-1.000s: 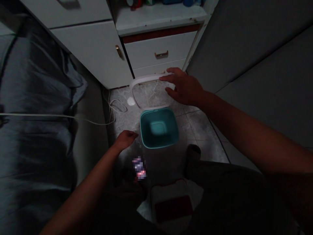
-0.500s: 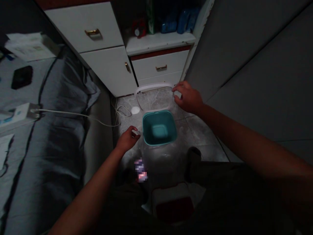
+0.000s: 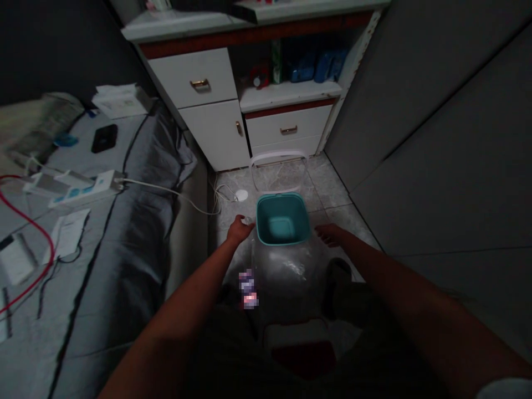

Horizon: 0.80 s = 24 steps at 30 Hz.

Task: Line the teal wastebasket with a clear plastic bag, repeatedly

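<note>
A teal tub (image 3: 282, 221) with nothing visible inside rests on the tiled floor between my hands. Behind it a pale, translucent frame-like piece (image 3: 279, 155) rises in front of the drawers. Clear plastic (image 3: 286, 269) spreads below the tub's near side. My left hand (image 3: 240, 228) is at the tub's left edge, thumb and fingers curled near a small clear piece; whether it grips that is unclear. On the right, my right hand (image 3: 329, 234) is beside the tub, its fingers apart and nothing in them.
A bed (image 3: 141, 260) along the left carries a power strip (image 3: 89, 188), cables and a dark phone-like object (image 3: 105, 138). White cabinets (image 3: 210, 130) stand ahead, grey doors (image 3: 415, 138) on the right. A red-and-white box (image 3: 297, 335) lies near my feet.
My right hand has come down from the pale frame to the tub's right side. The view has shifted, showing more of the cabinet top and bed.
</note>
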Available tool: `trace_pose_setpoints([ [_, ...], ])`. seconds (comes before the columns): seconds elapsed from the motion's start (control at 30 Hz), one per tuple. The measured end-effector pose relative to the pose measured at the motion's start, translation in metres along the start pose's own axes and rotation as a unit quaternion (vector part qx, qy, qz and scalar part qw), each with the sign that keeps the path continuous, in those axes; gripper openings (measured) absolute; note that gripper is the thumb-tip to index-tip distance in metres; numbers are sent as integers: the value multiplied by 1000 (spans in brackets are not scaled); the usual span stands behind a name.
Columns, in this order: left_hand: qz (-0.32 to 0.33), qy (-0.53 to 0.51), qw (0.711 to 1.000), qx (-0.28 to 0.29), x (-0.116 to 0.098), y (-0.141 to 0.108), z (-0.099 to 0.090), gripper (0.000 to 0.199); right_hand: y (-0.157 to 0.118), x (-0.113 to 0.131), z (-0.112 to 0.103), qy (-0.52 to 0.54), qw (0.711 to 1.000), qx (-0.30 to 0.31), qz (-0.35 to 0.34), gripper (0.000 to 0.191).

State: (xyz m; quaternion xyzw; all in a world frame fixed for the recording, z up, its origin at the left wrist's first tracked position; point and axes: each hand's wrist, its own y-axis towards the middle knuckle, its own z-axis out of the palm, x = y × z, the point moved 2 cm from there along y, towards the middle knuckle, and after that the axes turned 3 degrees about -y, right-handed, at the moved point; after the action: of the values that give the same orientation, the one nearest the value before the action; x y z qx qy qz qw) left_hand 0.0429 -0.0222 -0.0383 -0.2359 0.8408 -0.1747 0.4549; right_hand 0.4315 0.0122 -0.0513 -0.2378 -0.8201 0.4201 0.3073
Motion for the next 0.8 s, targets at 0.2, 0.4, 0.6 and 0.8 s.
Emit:
trace_pose_setpoints([
  [0.2, 16, -161, 987, -22, -15, -11, 9, 34, -35, 4, -5, -2, 994, 61, -87, 29],
  [0.4, 39, -215, 976, 19, -40, -49, -16, 31, -89, 2, -27, 13, 974, 119, -190, 29],
  [0.6, 9, -303, 951, 56, -95, -90, -68, 29, -151, 56, -70, 191, 944, 189, -192, 17],
  [0.8, 190, -234, 953, 21, -269, -133, -179, 31, -286, 172, -143, 262, 910, 37, -320, 22],
])
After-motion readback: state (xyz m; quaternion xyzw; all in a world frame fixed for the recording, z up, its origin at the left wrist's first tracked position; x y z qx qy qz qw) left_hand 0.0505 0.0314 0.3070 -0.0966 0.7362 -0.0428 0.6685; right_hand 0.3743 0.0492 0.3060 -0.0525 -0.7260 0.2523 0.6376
